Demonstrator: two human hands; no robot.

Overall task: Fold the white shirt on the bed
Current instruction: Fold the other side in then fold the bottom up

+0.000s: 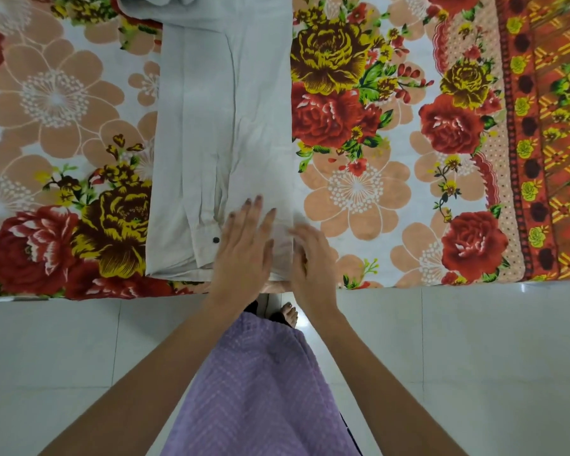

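I am looking straight down at a bed covered by a floral bedsheet (375, 199) printed with large red, yellow and peach flowers on a pale ground, with an orange patterned border along its right side. Down the middle of the bed lies the white cotton shirt (221, 126), already folded into a long narrow strip that runs from the far edge of the view toward me, its near end close to the edge of the bed. A sleeve lies along the strip, its cuff near the bottom, and a small dark button (216, 239) shows on that cuff. My left hand (244, 251) lies flat on the near end of the shirt, palm down, fingers spread and straight, so its grip is wide and closes on nothing; it sits just right of the button. My right hand (313, 258) is at the shirt's right-hand edge, touching the fabric there, fingers curved loosely over the fold; that hand is blurred, and I cannot tell whether its grip pinches the cloth or only rests against it. The two hands are just beside each other, not touching. Both of my bare forearms reach up from the lower corners of the view. Below them hangs my lilac checked garment (254, 390), and beyond its hem one bare foot (288, 314) stands on the pale tiled floor (441, 357), just beside the edge of the bed.
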